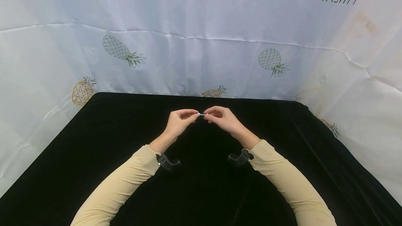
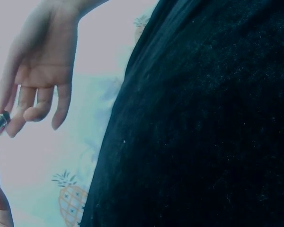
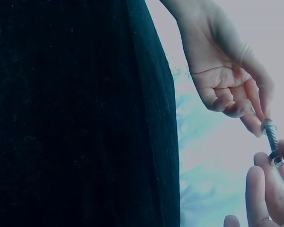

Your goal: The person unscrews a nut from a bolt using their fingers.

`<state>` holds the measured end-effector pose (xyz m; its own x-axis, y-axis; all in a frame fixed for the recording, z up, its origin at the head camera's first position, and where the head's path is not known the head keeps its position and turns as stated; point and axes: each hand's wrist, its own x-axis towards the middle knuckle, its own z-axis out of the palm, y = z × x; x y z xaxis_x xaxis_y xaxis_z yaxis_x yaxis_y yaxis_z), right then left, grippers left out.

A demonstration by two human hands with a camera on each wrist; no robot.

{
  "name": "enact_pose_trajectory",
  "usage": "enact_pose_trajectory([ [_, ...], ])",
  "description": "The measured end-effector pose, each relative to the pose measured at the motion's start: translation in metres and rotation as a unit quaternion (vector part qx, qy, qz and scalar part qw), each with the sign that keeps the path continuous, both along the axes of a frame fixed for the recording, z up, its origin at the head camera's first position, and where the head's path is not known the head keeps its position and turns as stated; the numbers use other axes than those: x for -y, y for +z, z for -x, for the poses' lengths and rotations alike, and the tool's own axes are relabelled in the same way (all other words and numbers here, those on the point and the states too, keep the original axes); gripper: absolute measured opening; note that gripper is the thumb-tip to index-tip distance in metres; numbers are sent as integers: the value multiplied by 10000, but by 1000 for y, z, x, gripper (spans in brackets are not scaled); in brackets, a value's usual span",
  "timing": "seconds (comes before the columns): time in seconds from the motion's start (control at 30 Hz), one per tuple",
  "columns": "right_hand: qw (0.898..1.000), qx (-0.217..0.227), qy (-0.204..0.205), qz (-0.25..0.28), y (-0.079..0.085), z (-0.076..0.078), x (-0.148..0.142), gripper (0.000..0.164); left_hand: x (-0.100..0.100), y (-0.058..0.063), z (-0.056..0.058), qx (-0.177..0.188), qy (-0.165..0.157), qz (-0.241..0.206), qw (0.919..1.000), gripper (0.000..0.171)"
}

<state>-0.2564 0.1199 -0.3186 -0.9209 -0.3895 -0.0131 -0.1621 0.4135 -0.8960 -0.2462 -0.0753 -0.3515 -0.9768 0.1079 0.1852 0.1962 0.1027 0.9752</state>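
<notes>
While both hands [image 1: 179, 123] [image 1: 225, 118] pinch the bolt [image 3: 272, 137], the left-wrist view crops it.

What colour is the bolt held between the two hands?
Silvery grey; the bolt shows best in the right wrist view.

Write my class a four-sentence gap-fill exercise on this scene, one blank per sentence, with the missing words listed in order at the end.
1. One end of the threaded metal bolt is pinched by the left hand, the other by the ____ hand.
2. The cloth covering the table is coloured ____.
3. The fruit drawn on the pale backdrop is the ____.
4. In the head view, the dark wristbands number ____.

Missing words: right; black; pineapple; two.
</notes>
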Motion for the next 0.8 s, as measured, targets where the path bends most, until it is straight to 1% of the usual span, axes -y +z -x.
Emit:
enact_pose_trajectory([
  [0.07,9998,-172,55,57,0,0,-1,30,0,0,0,9,-2,7,10000,25],
  [0.13,9997,-245,76,52,0,0,-1,33,0,1,0,9,0,11,10000,25],
  [0.2,9999,-136,70,65,0,1,-2,36,0,1,-1,7,-13,1,10000,25],
  [0.33,9997,232,-74,-35,-1,2,-1,37,0,2,-1,-9,-12,-20,10000,26],
  [0.4,9994,302,-141,-55,-2,3,0,36,0,2,-1,3,-7,-17,10000,26],
  [0.43,9995,273,-132,-34,-2,3,-1,35,0,2,-1,12,-3,-12,10000,26],
  [0.57,9999,-84,-8,66,-2,2,-2,29,-1,2,-1,54,27,-20,10000,26],
  [0.63,9996,-217,70,140,-1,1,-3,31,0,2,-1,69,33,-27,10000,26],
  [0.7,9995,-230,102,172,-1,1,-3,35,0,2,-1,85,35,-51,9999,26],
  [0.8,9998,-67,89,161,-2,1,-3,38,-1,1,0,87,19,-71,9999,26],
])
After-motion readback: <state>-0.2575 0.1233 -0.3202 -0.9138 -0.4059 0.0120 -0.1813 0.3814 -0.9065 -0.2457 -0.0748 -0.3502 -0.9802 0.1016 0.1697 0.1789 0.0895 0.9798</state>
